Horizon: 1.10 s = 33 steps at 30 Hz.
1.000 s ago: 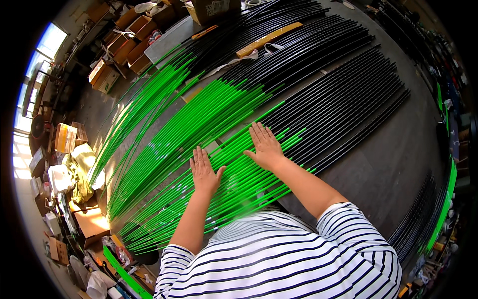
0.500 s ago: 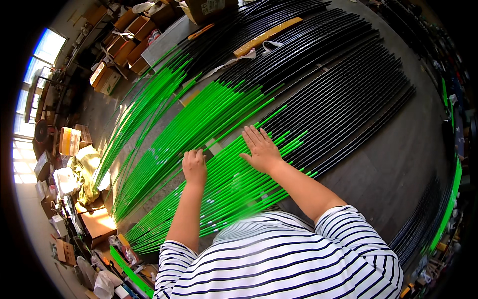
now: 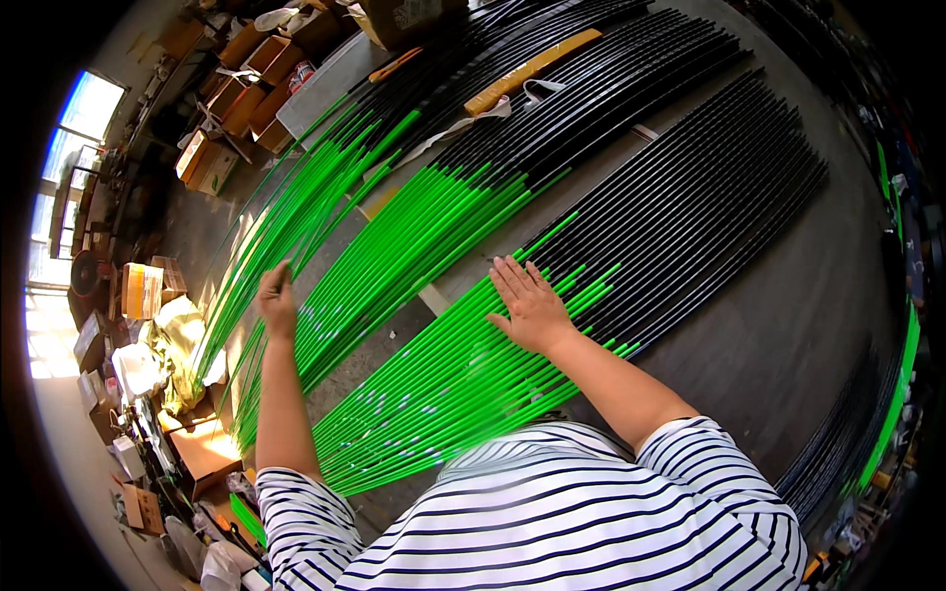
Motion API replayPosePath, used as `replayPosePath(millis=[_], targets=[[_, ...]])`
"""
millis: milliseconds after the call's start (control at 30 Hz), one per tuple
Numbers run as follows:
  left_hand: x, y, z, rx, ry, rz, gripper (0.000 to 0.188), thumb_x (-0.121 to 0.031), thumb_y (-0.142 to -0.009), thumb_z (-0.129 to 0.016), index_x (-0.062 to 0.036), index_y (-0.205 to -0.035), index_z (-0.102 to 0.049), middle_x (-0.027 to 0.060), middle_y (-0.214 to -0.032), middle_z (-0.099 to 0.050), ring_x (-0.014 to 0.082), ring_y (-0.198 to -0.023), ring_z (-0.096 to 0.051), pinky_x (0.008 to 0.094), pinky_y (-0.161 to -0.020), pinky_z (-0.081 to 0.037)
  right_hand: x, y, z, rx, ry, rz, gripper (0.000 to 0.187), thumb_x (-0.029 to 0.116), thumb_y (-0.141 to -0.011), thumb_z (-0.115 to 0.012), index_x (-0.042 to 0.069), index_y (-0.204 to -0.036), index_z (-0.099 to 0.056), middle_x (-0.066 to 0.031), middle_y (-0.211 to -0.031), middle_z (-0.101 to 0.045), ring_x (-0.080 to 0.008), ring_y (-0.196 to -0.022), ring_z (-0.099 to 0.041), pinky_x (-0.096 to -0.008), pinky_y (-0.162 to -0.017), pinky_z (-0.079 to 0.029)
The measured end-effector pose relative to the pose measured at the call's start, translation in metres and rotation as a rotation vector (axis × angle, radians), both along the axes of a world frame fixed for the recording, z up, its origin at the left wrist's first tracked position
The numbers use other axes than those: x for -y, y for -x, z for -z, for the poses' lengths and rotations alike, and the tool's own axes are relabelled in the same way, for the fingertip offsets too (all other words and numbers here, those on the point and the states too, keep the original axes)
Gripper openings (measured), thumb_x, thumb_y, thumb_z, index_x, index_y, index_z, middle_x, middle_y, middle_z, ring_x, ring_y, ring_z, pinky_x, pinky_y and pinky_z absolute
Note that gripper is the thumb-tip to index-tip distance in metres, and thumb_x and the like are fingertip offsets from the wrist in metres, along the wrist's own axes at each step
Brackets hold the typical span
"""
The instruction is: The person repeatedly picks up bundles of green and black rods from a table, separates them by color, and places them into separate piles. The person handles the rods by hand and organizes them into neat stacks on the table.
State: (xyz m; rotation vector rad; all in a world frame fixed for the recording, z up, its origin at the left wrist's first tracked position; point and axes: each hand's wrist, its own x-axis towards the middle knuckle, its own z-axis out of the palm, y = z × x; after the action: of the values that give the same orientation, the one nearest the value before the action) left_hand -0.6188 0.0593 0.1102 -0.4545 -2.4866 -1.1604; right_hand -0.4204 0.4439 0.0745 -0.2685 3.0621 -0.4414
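Observation:
Long thin rods, green along the left part and black along the right, lie side by side in bundles. My right hand (image 3: 532, 305) rests flat on the nearest bundle's green rods (image 3: 424, 394), fingers stretched out, close to where the black rods (image 3: 709, 207) begin. Over the left part of the middle bundle's green rods (image 3: 394, 246) is my left hand (image 3: 279, 303), its fingers closed together. Whether a rod is between those fingers I cannot make out. A further green bundle (image 3: 296, 207) fans out beyond the left hand.
A yellow-brown strip (image 3: 532, 71) and a white strap lie across the far black rods. Cardboard boxes (image 3: 207, 163) stand at the far left. At the left edge are more boxes and a yellowish plastic bag (image 3: 177, 345). More dark rods (image 3: 838, 433) lie at the right.
My left hand has moved left, off the near bundle and over the middle one. My right hand has shifted slightly right and nearer. The near bundle's black rods lie closer together.

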Motion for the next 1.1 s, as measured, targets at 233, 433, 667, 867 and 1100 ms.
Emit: replayPosePath(millis=[233,433,667,867,1100], targets=[[0.079,0.077,0.034,0.144,-0.015,-0.167,0.021,-0.01,-0.087,-0.058,0.0002,-0.105,-0.063,0.0088,-0.098,-0.065,0.0136,-0.089,-0.061,0.0248,-0.079,-0.048,-0.002,0.001,-0.003,0.031,0.051,0.029,0.068,0.046,-0.088,-0.045,0.006,-0.14,-0.026,-0.0083,-0.147,-0.023,-0.0215,-0.136,-0.019,-0.0375,-0.113,-0.012],[0.096,0.109,0.053,0.15,0.125,-0.185,0.022,-0.007,-0.088,-0.054,-0.0015,-0.107,-0.063,0.0111,-0.103,-0.065,0.0173,-0.09,-0.062,0.0264,-0.079,-0.049,-0.003,-0.002,0.004,-0.082,0.076,0.036,0.067,0.045,-0.086,-0.05,0.005,-0.137,-0.032,-0.0094,-0.144,-0.029,-0.0227,-0.135,-0.024,-0.0389,-0.112,-0.016],[0.036,0.038,0.024,-0.125,0.601,-0.231,0.041,-0.017,-0.08,-0.062,-0.0087,-0.12,-0.055,0.0161,-0.12,-0.054,0.0325,-0.114,-0.046,0.0415,-0.097,-0.035,-0.005,-0.004,0.005,-0.085,0.092,0.049,0.066,0.044,-0.086,-0.05,0.005,-0.136,-0.033,-0.0098,-0.143,-0.031,-0.0227,-0.134,-0.025,-0.0389,-0.111,-0.016],[0.008,-0.153,0.006,-0.073,0.482,-0.205,0.034,-0.015,-0.082,-0.06,-0.0018,-0.113,-0.057,0.021,-0.121,-0.051,0.0359,-0.114,-0.046,0.0437,-0.097,-0.034,-0.003,0.001,0.005,0.012,0.05,0.041,0.067,0.047,-0.089,-0.042,0.007,-0.14,-0.027,-0.0072,-0.146,-0.024,-0.02,-0.137,-0.016,-0.0364,-0.113,-0.008],[0.063,-0.33,0.0,0.303,0.5,-0.473,0.041,-0.014,-0.081,-0.062,-0.0001,-0.118,-0.052,0.0215,-0.124,-0.047,0.0371,-0.116,-0.043,0.0439,-0.098,-0.033,0.008,0.003,0.024,-0.184,0.004,0.009,0.064,0.04,-0.086,-0.052,0.006,-0.137,-0.032,-0.0113,-0.14,-0.033,-0.0256,-0.133,-0.025,-0.041,-0.11,-0.017]])
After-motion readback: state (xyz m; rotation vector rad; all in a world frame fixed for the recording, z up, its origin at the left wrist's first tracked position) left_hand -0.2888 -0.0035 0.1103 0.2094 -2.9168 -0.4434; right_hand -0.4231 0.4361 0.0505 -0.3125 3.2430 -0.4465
